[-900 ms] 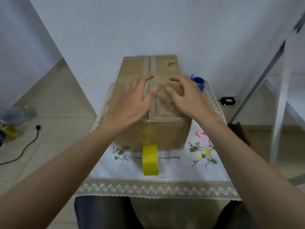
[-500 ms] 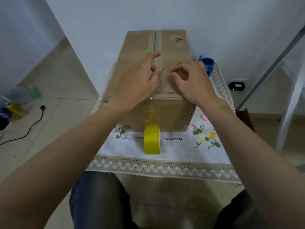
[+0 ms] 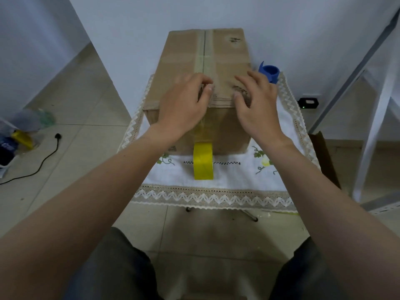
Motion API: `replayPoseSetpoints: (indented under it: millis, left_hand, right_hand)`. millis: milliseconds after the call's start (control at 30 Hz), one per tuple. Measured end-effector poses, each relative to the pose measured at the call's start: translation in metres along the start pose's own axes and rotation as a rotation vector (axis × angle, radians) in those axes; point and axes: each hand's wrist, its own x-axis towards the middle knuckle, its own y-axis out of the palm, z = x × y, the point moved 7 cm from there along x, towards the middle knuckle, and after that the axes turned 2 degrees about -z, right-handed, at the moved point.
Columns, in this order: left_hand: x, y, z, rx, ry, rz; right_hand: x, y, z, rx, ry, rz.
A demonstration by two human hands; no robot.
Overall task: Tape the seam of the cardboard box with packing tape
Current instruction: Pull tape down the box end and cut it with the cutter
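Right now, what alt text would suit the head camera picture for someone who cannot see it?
Two bare hands, left hand and right hand, press on a cardboard box beside its taped seam. A yellow tape roll stands before the box on a lace-edged tablecloth.

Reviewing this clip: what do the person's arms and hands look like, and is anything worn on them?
Both forearms are bare, with no sleeves in view. The left hand and right hand wear no gloves; no rings, watch or wristbands show. Fingernails are short and unpainted.
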Motion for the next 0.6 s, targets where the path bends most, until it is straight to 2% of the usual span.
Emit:
replayPoseSetpoints:
  millis: [167,600]
  left_hand:
    - [-0.025,-0.002,0.002,0.017,0.105,-0.039]
    - [-0.038,0.006,0.003,0.107,0.154,-0.128]
  right_hand:
    - [-0.015,-0.002,-0.005,0.207,0.108,-0.031]
    - [-0.036,-0.003,-0.023,0.316,0.155,-0.048]
